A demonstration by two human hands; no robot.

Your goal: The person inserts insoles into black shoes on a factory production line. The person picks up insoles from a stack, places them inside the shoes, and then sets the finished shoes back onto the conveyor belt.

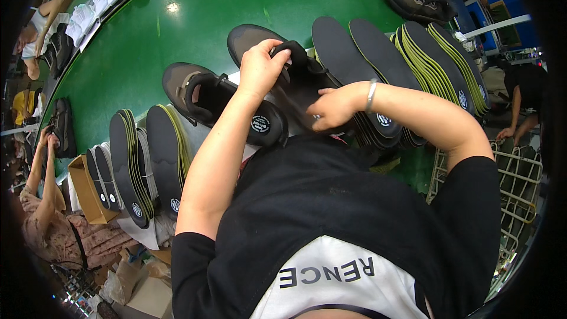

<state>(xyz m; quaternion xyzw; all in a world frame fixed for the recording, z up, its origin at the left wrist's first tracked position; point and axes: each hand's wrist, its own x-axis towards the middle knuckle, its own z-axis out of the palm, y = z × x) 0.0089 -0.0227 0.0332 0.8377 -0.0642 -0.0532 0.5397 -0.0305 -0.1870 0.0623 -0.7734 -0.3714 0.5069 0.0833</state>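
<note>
My left hand (263,70) is closed on the black padded tongue of a brown and black shoe (247,39) and holds it up. My right hand (339,107), with a light band at its wrist, is at the shoe's opening. Its fingers are curled at the edge of a dark insole (295,101), which is slightly blurred and partly inside the shoe. The inside of the toe is hidden. To the left lies the matching shoe (190,90), its opening toward me. A black insole heel with a round white mark (261,125) shows at its near end, beyond my left forearm.
Stacks of black insoles with yellow-green edges stand at right (422,53) and left (162,153) on the green table (201,18). A cardboard box (88,192) is at the left edge, a wire cart (514,183) at right. More shoes (413,1) lie far right. Other people work on both sides.
</note>
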